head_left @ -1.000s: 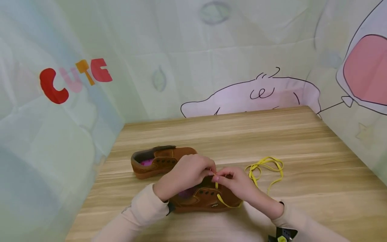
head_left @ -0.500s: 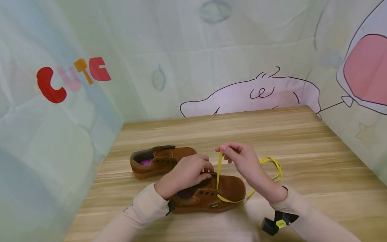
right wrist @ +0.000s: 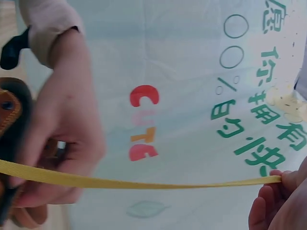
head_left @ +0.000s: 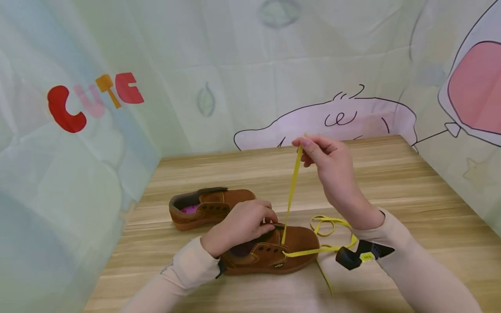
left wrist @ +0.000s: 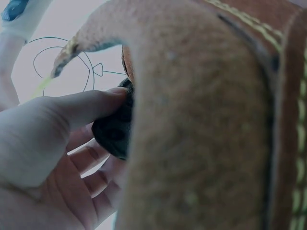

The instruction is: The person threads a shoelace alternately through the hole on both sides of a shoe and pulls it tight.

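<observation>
In the head view, a brown lace-up shoe (head_left: 301, 243) lies on its sole with its toe to the right. My left hand (head_left: 245, 221) reaches over its opening and pinches the shoe's tongue; the left wrist view shows the thumb on the tongue's dark edge (left wrist: 112, 134). A yellow shoelace (head_left: 292, 187) runs taut up from the front eyelets. High above the toe, my right hand (head_left: 334, 167) pinches the lace near its tip between thumb and finger. In the right wrist view the same lace (right wrist: 144, 184) stretches straight across from the shoe to the fingertips.
A second brown shoe (head_left: 238, 198), without a lace, stands behind and to the left. The lace's loose coils (head_left: 322, 226) lie on the wooden table (head_left: 411, 195) right of the toe. Printed cloth walls (head_left: 188, 108) stand behind and at both sides.
My right hand has pulled the lace up and away from the tongue, rising to the right. The loose coils have shifted as the lace drew tight. My left hand stays at the tongue.
</observation>
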The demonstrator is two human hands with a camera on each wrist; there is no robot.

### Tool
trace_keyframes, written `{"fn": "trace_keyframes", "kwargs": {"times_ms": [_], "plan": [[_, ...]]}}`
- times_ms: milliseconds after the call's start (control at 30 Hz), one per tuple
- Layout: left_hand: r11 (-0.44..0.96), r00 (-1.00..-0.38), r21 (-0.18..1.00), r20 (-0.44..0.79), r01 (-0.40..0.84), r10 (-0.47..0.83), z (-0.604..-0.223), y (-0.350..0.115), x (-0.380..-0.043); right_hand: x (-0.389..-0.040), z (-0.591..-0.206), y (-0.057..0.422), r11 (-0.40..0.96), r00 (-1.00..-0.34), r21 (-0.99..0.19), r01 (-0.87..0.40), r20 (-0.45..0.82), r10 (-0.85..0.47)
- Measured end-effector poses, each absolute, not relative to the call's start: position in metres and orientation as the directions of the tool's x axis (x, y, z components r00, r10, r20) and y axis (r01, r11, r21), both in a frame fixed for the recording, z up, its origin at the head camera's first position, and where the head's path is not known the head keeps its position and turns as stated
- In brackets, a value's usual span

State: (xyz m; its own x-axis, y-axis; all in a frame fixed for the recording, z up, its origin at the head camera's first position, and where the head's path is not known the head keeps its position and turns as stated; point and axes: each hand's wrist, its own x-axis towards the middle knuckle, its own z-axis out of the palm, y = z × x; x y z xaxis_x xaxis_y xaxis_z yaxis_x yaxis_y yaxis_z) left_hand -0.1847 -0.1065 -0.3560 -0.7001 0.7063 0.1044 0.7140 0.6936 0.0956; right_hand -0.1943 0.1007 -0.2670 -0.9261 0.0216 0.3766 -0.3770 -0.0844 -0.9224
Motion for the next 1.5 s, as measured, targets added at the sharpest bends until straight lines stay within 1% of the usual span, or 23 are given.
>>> {"fn": "trace_keyframes", "kwargs": {"times_ms": [133, 267, 367, 433, 500, 567, 633, 667, 733, 767, 833, 900, 1000, 1100, 1233, 1300, 1400, 1500], "plan": [[0.692, -0.698, 0.095, 0.1, 0.716, 0.709, -0.356, -0.106, -0.185, -0.198, -0.24, 0.107, -0.247, -0.88, -0.845, -0.474, 0.464, 0.1], [0.69, -0.696, 0.094, 0.101, 0.718, 0.711, -0.357, -0.105, -0.186, -0.198, -0.211, 0.114, -0.417, -0.828, -0.721, -0.553, 0.529, 0.184], [0.691, -0.697, 0.095, 0.108, 0.717, 0.709, -0.357, -0.106, -0.187, -0.197, -0.2, 0.115, -0.475, -0.804, -0.661, -0.581, 0.558, 0.207], [0.694, -0.701, 0.098, 0.11, 0.714, 0.705, -0.357, -0.106, -0.187, -0.195, -0.203, 0.113, -0.475, -0.809, -0.673, -0.567, 0.564, 0.167], [0.698, -0.705, 0.097, 0.108, 0.71, 0.701, -0.357, -0.107, -0.188, -0.193, -0.217, 0.11, -0.418, -0.837, -0.745, -0.52, 0.541, 0.077], [0.701, -0.707, 0.091, 0.104, 0.707, 0.699, -0.357, -0.106, -0.189, -0.191, -0.24, 0.108, -0.28, -0.881, -0.849, -0.447, 0.473, -0.029], [0.706, -0.712, 0.095, 0.089, 0.702, 0.696, -0.356, -0.105, -0.191, -0.188, -0.267, 0.106, -0.104, -0.923, -0.933, -0.346, 0.358, -0.14], [0.709, -0.716, 0.099, 0.08, 0.698, 0.694, -0.355, -0.104, -0.192, -0.187, -0.281, 0.105, -0.01, -0.939, -0.956, -0.293, 0.289, -0.187], [0.715, -0.723, 0.111, 0.06, 0.69, 0.688, -0.354, -0.103, -0.193, -0.185, -0.308, 0.104, 0.125, -0.953, -0.974, -0.189, 0.151, -0.264], [0.717, -0.726, 0.123, 0.049, 0.686, 0.686, -0.353, -0.103, -0.194, -0.183, -0.32, 0.103, 0.167, -0.95, -0.975, -0.143, 0.088, -0.298], [0.723, -0.733, 0.14, 0.027, 0.676, 0.68, -0.351, -0.102, -0.195, -0.181, -0.342, 0.102, 0.222, -0.935, -0.973, -0.064, -0.02, -0.354], [0.724, -0.734, 0.15, 0.015, 0.673, 0.679, -0.35, -0.101, -0.197, -0.178, -0.36, 0.1, 0.249, -0.916, -0.969, -0.009, -0.092, -0.391], [0.726, -0.736, 0.158, 0.007, 0.67, 0.677, -0.349, -0.101, -0.198, -0.177, -0.378, 0.098, 0.3, -0.893, -0.954, 0.024, -0.156, -0.422], [0.726, -0.735, 0.159, 0.001, 0.669, 0.678, -0.35, -0.102, -0.199, -0.177, -0.39, 0.094, 0.341, -0.883, -0.938, 0.059, -0.208, -0.42], [0.717, -0.726, 0.165, -0.008, 0.677, 0.687, -0.351, -0.102, -0.199, -0.178, -0.395, 0.092, 0.395, -0.882, -0.914, 0.093, -0.259, -0.393], [0.712, -0.721, 0.17, -0.012, 0.681, 0.692, -0.352, -0.101, -0.199, -0.178, -0.393, 0.095, 0.429, -0.894, -0.901, 0.065, -0.243, -0.375], [0.708, -0.718, 0.179, -0.013, 0.683, 0.696, -0.352, -0.101, -0.2, -0.178, -0.383, 0.099, 0.434, -0.919, -0.9, -0.04, -0.137, -0.369], [0.709, -0.722, 0.19, -0.006, 0.679, 0.692, -0.352, -0.103, -0.202, -0.177, -0.375, 0.097, 0.391, -0.918, -0.897, -0.206, 0.038, -0.396]]}}
